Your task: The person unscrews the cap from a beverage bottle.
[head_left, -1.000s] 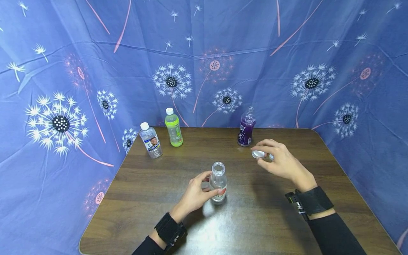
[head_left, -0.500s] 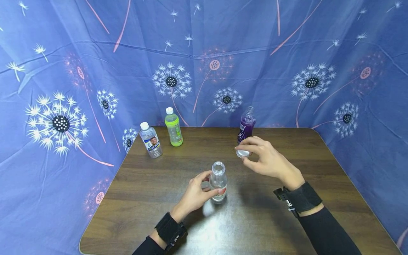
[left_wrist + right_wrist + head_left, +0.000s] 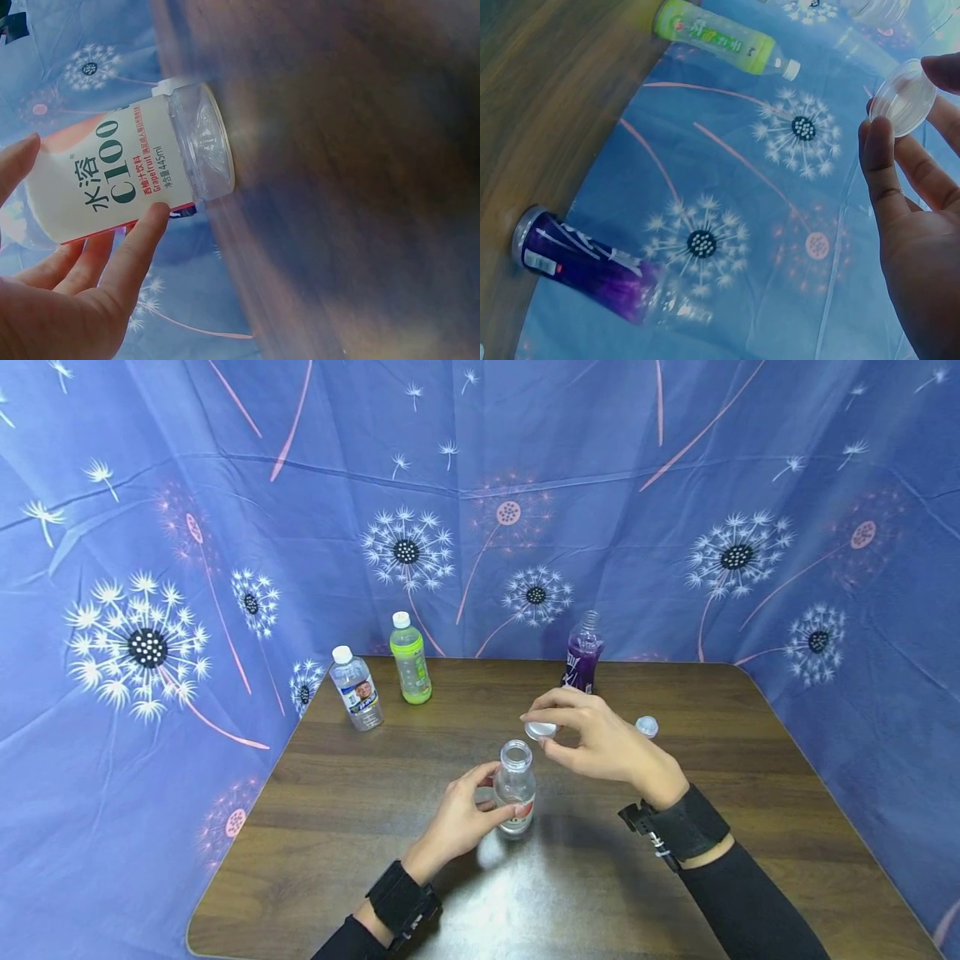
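Note:
An uncapped clear bottle (image 3: 514, 785) with a white grapefruit-drink label (image 3: 112, 165) stands upright on the table. My left hand (image 3: 461, 814) grips it round the body, thumb on the near side. Just right of and above its open mouth, my right hand (image 3: 600, 739) pinches a round white cap (image 3: 540, 730) between thumb and fingertips. The right wrist view shows this cap (image 3: 904, 97) held by its edge, apart from the bottle. Behind the right hand, a purple bottle (image 3: 583, 656) without a cap stands upright, its base partly hidden by that hand in the head view.
A small pale cap (image 3: 647, 726) lies on the wooden table (image 3: 337, 852) to the right of the right hand. At the back left stand a clear bottle (image 3: 357, 693) and a green-labelled bottle (image 3: 411, 660), both white-capped. A blue dandelion-print cloth (image 3: 480, 435) surrounds the table's far sides.
My right hand has moved left with the white cap, from near the purple bottle to beside the clear bottle's mouth, uncovering the small cap on the table. The left hand keeps its grip.

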### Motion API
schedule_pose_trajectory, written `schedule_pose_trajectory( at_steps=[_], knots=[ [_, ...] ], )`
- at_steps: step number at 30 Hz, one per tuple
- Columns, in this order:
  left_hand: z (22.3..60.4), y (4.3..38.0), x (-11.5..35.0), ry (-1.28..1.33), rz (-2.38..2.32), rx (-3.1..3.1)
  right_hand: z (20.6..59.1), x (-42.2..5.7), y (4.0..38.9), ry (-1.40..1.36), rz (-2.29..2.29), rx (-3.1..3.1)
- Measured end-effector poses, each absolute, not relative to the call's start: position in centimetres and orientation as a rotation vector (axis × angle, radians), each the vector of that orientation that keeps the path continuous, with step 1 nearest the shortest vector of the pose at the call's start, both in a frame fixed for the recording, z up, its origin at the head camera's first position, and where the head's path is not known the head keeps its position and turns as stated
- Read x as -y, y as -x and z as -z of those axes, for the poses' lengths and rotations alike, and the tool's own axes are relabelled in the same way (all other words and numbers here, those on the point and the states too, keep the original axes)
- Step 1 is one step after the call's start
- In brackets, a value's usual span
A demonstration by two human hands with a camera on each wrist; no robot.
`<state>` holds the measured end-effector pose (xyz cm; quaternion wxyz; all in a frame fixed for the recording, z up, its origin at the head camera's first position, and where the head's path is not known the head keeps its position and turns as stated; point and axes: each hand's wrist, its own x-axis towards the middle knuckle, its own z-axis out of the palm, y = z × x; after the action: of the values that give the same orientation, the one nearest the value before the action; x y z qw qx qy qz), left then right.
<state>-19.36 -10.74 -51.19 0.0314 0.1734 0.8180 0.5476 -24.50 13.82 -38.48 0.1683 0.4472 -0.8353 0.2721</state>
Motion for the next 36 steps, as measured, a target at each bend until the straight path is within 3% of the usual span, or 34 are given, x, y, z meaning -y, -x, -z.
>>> schedule_pose_trajectory(
  at_steps=[36],
  knots=[
    [51.3,19.1,10.6,-0.565,-1.714,-2.512,38.6,-11.0,23.1,-1.441,-0.666,2.455]
  ],
)
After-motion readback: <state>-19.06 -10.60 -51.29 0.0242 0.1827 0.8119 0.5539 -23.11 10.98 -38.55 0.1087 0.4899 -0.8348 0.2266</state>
